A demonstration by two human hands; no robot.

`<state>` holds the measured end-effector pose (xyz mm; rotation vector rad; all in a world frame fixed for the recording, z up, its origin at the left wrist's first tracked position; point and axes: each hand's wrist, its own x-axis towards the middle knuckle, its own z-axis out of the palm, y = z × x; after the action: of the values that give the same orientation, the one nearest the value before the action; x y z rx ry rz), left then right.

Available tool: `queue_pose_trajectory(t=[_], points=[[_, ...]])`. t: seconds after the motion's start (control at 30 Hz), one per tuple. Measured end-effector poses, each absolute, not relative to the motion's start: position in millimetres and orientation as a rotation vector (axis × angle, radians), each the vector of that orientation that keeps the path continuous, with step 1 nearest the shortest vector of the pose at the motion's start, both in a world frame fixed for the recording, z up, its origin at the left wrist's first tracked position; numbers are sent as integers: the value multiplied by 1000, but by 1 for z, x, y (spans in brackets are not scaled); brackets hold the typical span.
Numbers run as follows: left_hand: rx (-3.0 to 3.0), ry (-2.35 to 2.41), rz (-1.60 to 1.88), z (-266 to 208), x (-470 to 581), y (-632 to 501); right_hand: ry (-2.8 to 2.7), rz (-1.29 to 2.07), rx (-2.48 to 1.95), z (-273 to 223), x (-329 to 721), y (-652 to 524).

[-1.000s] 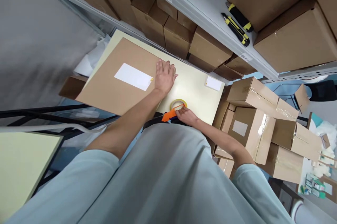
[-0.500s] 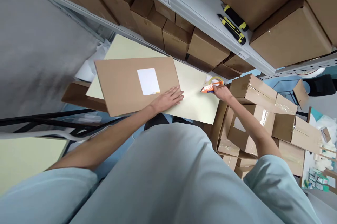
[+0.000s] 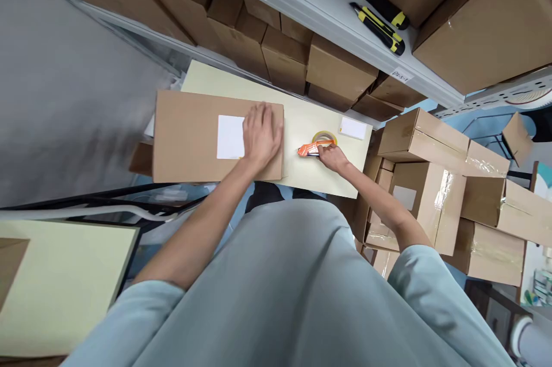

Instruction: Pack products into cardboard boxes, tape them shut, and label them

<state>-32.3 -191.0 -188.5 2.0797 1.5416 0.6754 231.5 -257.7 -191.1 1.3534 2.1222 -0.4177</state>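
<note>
A flat brown cardboard box (image 3: 185, 137) with a white label (image 3: 230, 137) lies on the pale yellow table (image 3: 319, 177). My left hand (image 3: 262, 134) rests on the right part of its top, palm down with fingers extended, covering the label's right edge. To the right of the box, my right hand (image 3: 332, 157) is closed round the handle of an orange tape dispenser (image 3: 308, 149). The dispenser carries a roll of yellowish tape and is just apart from the box.
A white label slip (image 3: 352, 127) lies at the table's back right. Two yellow-black utility knives (image 3: 379, 27) sit on the grey shelf (image 3: 319, 4) above. Cartons (image 3: 338, 71) line the lower shelf, and more taped cartons (image 3: 431, 200) are stacked at the right.
The tape dispenser has come left with my right hand, towards the box, uncovering the label slip. My left hand has slid from the box's near right corner up onto its top. The box has turned slightly.
</note>
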Motion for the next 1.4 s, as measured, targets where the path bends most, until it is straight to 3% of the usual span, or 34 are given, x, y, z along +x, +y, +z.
queue_pose_trajectory(t=[0.3,0.67,0.8,1.03,1.4], points=[[1984,1593,634,-222,40,-193,2131,-475,1407,-198,235,-278],[2379,903,343,-229,-17,-244,2402,-643,1175,-204,200,-330],[2393,832,310,-232,-42,-253,2271,-688,1314,-194,243,-318],[2394,667,219,-233,-82,-269,2033,-441,1542,-178,331,-275],[2420,847,405,-217,-77,-322,2205,-585,1474,-183,248,-254]])
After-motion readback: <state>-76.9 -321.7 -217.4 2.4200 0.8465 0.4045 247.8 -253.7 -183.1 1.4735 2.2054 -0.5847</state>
